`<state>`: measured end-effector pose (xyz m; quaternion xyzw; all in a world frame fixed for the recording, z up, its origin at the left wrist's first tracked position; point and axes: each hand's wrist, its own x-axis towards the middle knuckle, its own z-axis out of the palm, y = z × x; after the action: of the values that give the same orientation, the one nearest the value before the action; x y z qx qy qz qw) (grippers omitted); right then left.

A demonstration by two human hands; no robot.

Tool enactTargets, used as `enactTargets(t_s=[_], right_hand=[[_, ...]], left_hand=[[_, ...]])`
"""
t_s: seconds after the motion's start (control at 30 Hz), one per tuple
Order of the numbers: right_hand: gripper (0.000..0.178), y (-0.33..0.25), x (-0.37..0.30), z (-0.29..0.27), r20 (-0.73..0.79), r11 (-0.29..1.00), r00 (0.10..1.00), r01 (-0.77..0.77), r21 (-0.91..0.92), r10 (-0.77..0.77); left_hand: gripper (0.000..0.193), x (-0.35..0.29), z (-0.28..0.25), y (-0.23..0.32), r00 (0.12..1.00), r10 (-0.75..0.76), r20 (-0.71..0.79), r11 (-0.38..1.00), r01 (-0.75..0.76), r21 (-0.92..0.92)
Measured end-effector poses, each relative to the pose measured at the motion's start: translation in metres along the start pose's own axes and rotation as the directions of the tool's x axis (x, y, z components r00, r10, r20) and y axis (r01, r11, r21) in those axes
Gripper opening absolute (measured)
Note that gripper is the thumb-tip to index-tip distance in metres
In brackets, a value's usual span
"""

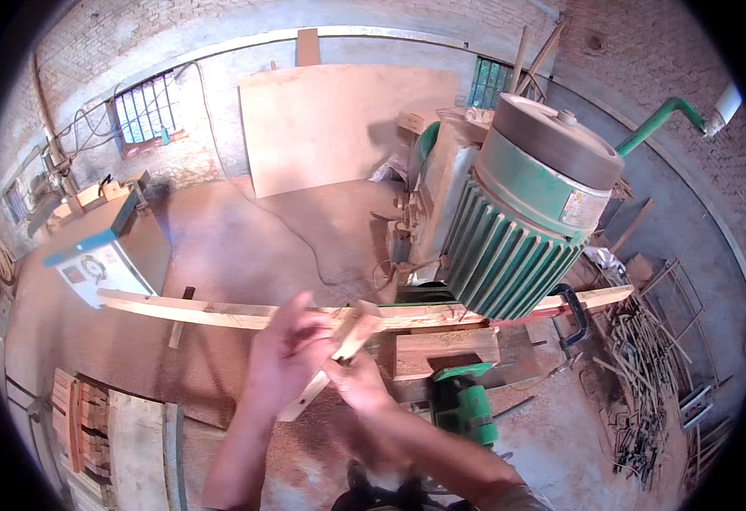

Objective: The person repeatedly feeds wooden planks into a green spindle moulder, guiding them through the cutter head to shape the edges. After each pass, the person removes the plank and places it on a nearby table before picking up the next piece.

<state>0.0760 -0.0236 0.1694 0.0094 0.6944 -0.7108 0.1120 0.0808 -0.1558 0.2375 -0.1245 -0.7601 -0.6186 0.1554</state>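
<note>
Both hands grasp one short wood stick [339,353]: left hand [286,351] clenched over its middle, right hand [357,383] gripping beneath. Stick tilted, just before a long plank [202,311] and green motor [517,230].

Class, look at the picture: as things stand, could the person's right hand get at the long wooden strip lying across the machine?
Probably yes. The right hand sits just below the long wooden strip, with nothing between them. However, it grips a short wooden stick together with the left hand, so it is not free.
</note>
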Motion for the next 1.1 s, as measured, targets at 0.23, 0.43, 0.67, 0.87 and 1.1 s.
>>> enactTargets(t_s=[0.23,0.43,0.67,0.87,1.1], right_hand=[[0.040,0.046,-0.006,-0.049,0.047,0.632,0.994,-0.100,0.768,0.100],[0.040,0.061,0.010,-0.049,0.095,0.469,0.991,-0.129,0.874,0.095],[0.054,0.042,-0.008,-0.067,0.066,0.731,0.932,-0.321,0.602,0.356],[0.059,0.027,-0.083,-0.098,0.060,0.828,0.983,-0.178,0.532,0.172],[0.043,0.012,-0.179,-0.169,-0.065,0.890,0.990,-0.084,0.448,0.126]], left_hand=[[0.047,-0.082,-0.057,-0.129,0.871,-0.421,-0.253,0.906,0.413,-0.087],[0.031,-0.089,-0.035,-0.140,0.749,-0.655,0.101,0.267,0.355,-0.896],[0.024,-0.025,-0.018,-0.176,0.716,-0.698,-0.035,0.447,0.397,-0.802],[0.032,0.007,-0.004,-0.226,0.795,-0.595,0.116,0.504,0.482,-0.716],[0.035,0.015,0.022,-0.236,0.821,-0.556,0.131,0.550,0.481,-0.682]])
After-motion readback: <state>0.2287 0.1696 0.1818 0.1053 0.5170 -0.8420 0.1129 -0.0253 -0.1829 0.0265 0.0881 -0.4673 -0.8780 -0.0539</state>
